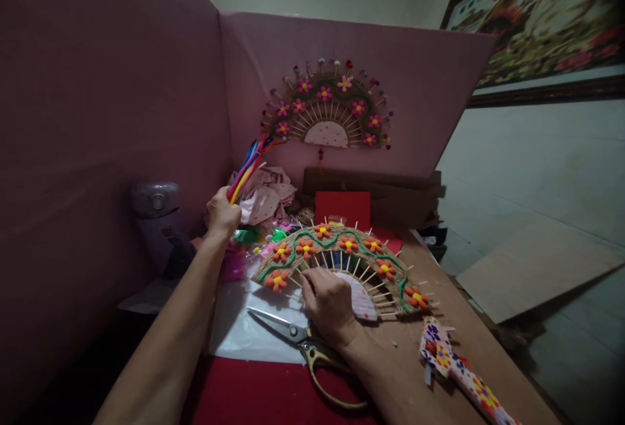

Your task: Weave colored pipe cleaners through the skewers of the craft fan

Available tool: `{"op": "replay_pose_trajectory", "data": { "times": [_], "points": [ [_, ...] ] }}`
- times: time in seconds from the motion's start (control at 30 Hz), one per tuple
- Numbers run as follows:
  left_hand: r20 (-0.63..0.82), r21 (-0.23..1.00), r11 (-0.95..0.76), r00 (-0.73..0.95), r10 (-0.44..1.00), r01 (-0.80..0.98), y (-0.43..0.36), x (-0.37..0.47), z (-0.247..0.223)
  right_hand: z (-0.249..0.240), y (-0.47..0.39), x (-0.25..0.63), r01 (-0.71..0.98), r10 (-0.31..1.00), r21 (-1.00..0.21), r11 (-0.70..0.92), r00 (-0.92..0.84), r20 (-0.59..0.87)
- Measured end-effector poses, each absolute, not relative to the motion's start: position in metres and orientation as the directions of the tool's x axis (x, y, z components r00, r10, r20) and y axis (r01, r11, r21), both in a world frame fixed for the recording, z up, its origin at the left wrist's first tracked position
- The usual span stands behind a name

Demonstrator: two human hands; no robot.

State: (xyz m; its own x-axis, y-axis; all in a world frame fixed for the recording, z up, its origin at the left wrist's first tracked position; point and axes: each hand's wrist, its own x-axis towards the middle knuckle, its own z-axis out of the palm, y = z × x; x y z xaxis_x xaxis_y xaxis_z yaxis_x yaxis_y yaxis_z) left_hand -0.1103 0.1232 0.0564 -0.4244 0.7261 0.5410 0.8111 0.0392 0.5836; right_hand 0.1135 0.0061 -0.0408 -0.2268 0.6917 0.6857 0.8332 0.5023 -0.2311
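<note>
My left hand (223, 211) is closed around a bundle of coloured pipe cleaners (248, 170), blue, red, yellow and pink, raised at the back left. A half-round craft fan (326, 245) of twine woven on thin sticks lies before me, with orange flowers and a wavy green strip. At its inner left spokes, my right hand (328, 301) is curled with the fingers closed on the fan; the fingertips are partly hidden. Beneath that hand are open scissors (293, 332) with brass-coloured handles, blades pointing left. The fan's pale spotted centre (360, 298) shows beside my knuckles.
A similar fan with pink flowers (325, 93) hangs on the pink back panel (420, 67). Crumpled spotted cloth (268, 197) and bagged craft bits lie behind. A bottle (163, 226) stands left, a flower-patterned glue gun (452, 363) lies right, and red sheet (244, 392) covers the front.
</note>
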Motion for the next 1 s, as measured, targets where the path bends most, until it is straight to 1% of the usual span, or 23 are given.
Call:
{"op": "replay_pose_trajectory", "data": {
  "times": [0.13, 0.33, 0.47, 0.63, 0.8, 0.9, 1.0],
  "points": [
    [0.549, 0.617, 0.017, -0.446, 0.707, 0.786, 0.125, -0.113, 0.053, -0.041, 0.006, 0.114, 0.833, 0.690, -0.230, 0.503, -0.227, 0.687],
    [0.565, 0.632, -0.005, -0.456, 0.687, 0.775, 0.129, -0.116, 0.048, -0.040, 0.005, 0.114, 0.831, 0.676, -0.216, 0.512, -0.235, 0.699],
    [0.573, 0.659, -0.048, -0.460, 0.679, 0.751, 0.131, -0.119, 0.047, -0.040, 0.005, 0.114, 0.831, 0.672, -0.214, 0.514, -0.235, 0.702],
    [0.497, 0.756, -0.055, -0.517, 0.697, 0.653, 0.140, -0.112, 0.042, -0.041, 0.006, 0.114, 0.829, 0.670, -0.219, 0.514, -0.229, 0.706],
    [0.420, 0.819, -0.049, -0.540, 0.730, 0.572, 0.149, -0.090, 0.034, -0.040, 0.005, 0.114, 0.829, 0.677, -0.225, 0.513, -0.230, 0.699],
    [0.395, 0.828, -0.031, -0.542, 0.742, 0.561, 0.147, -0.082, 0.032, -0.040, 0.005, 0.115, 0.827, 0.675, -0.224, 0.516, -0.232, 0.701],
    [0.401, 0.801, -0.004, -0.531, 0.747, 0.599, 0.141, -0.082, 0.031, -0.041, 0.005, 0.115, 0.824, 0.665, -0.222, 0.522, -0.229, 0.711]
  ]
}}
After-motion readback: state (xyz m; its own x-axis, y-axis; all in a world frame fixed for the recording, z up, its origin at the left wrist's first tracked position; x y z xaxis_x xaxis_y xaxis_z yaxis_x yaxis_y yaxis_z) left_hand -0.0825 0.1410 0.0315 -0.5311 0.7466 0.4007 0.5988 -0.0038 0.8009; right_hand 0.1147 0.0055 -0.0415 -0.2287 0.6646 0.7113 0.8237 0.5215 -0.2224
